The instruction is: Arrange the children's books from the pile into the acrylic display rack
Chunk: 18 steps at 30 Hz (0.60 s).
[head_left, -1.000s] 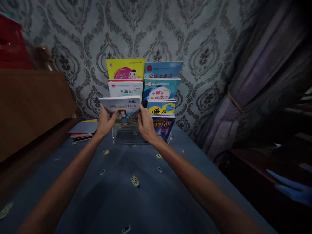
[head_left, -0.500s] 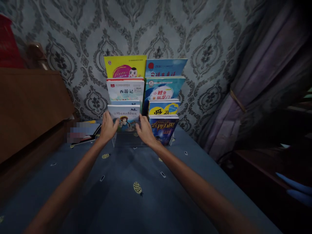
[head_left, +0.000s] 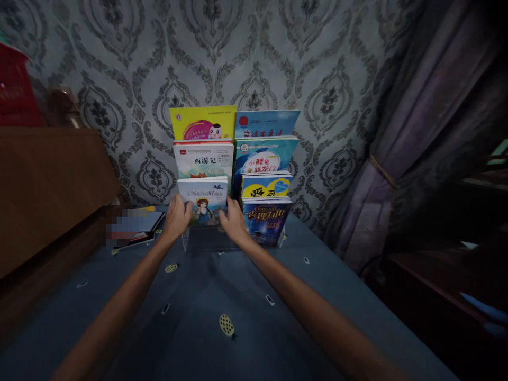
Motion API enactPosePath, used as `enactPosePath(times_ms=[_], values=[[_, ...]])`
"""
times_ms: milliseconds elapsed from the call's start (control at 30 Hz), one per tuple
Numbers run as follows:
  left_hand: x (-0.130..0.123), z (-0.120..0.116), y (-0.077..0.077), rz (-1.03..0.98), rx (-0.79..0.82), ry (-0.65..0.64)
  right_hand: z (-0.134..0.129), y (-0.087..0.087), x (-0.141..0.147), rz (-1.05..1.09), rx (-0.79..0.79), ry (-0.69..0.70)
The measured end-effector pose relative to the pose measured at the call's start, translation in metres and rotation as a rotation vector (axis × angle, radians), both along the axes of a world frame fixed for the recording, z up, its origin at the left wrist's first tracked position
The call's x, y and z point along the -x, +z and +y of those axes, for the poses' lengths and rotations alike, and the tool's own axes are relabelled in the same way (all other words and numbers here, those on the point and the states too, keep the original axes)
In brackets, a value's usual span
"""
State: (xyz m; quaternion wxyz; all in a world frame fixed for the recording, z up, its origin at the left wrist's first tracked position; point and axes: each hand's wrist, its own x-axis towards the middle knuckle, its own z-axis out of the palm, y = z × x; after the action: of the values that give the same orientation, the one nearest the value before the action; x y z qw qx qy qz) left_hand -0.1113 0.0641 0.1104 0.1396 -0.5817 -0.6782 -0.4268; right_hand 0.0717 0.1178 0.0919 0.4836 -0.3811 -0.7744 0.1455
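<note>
A book with a girl on its cover stands upright at the front left of a clear stepped rack. My left hand grips its left edge, thumb on the front cover. On its right edge, my right hand holds it the same way. Behind it rise a white book and a yellow book. The right column holds a dark blue book, a yellow and blue book, a teal book and a blue book.
The rack stands on a blue patterned cloth against a patterned wall. Flat books lie to the left, beside a brown box. A tied curtain hangs at the right.
The girl-cover book has settled slightly lower in front of the books behind it, now hiding the similar book edge above it. Both hands still hold it. The view has tilted up a little.
</note>
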Motion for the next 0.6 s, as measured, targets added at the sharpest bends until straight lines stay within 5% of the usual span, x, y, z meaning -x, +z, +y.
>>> enactPosePath(times_ms=[600], values=[[0.002,0.006,0.007,0.028,-0.039,0.055,-0.002,-0.008,0.014,-0.035,-0.007,-0.052]])
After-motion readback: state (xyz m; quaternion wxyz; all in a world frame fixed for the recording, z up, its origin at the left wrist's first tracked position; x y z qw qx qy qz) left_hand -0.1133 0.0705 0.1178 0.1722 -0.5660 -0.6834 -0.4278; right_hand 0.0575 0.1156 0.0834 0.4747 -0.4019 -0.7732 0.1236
